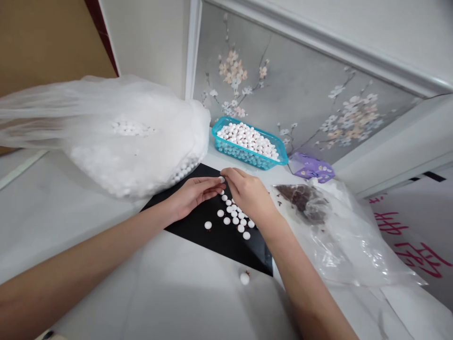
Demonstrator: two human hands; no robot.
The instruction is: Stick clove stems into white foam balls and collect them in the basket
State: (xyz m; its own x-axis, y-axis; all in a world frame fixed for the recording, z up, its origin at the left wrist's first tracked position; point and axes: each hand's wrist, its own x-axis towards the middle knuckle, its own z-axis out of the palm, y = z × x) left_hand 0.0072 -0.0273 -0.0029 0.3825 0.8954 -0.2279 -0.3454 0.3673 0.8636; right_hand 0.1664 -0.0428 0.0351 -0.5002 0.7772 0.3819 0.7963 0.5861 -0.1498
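My left hand point(193, 196) and my right hand point(247, 193) meet above the far end of a black mat point(198, 229). A small white bead point(222, 179) sits at their fingertips, partly hidden by the fingers. Several white beads point(233, 215) lie on the mat just below my right hand, some with small dark brown bits on them. Another white bead point(244, 278) rests off the mat on the white table point(141, 293). To my right, a clear plastic bag point(339, 241) holds a dark brown mass point(300, 202).
A teal plastic basket point(247, 160) full of white beads stands beyond my hands. A large translucent bag of white beads point(123, 151) lies to the left, touching the mat. A purple packet point(311, 167) sits against a floral wall panel point(300, 89).
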